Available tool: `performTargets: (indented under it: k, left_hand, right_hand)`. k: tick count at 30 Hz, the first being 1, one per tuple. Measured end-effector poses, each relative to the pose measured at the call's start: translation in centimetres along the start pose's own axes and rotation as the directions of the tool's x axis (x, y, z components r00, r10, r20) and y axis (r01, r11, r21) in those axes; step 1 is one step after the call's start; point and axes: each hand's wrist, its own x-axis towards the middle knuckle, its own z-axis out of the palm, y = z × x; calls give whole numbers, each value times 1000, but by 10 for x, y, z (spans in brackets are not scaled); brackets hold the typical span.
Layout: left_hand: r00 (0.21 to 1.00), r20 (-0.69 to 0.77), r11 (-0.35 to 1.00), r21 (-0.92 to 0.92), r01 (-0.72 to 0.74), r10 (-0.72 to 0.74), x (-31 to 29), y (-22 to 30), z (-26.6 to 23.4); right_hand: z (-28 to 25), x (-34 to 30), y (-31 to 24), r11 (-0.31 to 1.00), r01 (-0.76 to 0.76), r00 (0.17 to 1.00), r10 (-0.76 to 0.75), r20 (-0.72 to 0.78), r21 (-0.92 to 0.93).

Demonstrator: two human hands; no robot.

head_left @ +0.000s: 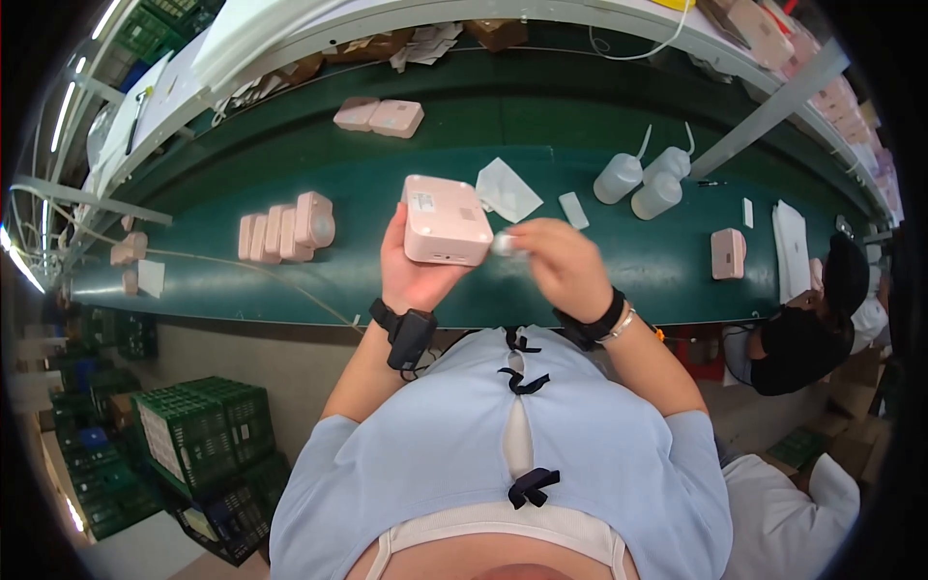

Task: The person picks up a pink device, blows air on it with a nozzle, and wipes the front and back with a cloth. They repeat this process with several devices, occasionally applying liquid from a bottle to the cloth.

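Note:
My left hand [411, 271] holds a pink, square, box-shaped device [447, 220] with rounded corners from its left side and below. A white label and round feet show on its upward face, and small ports on the edge toward me. Close by its right edge, my right hand [568, 269] is closed in a pinch on a small white wad [503, 244], slightly blurred. Whether the wad touches the device I cannot tell. Just behind the device lies a white sheet or cloth [509, 190], with a small white block [573, 211] to its right.
Several similar pink devices [280, 232] stand in a row at left, two [394, 118] lie farther back, another [728, 253] stands at right. Squeeze bottles [657, 193] stand back right. An overhead shelf [503, 10] spans the green bench [367, 295]; a co-worker [807, 338] sits at right.

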Motion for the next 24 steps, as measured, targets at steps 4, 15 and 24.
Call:
performTargets:
  k: [4, 15, 24]
  left_hand:
    - [998, -66, 1000, -18, -4, 3, 13, -5, -2]
    - [986, 135, 925, 378, 38, -95, 36, -63, -29]
    - [927, 79, 474, 873, 113, -366, 89, -137, 11]
  right_hand:
    - [-25, -21, -11, 746, -550, 780, 620, -89, 376]
    - [-19, -49, -5, -317, -463, 438, 729, 525, 828]
    - [-175, -171, -21, 397, -468, 262, 915, -305, 789]
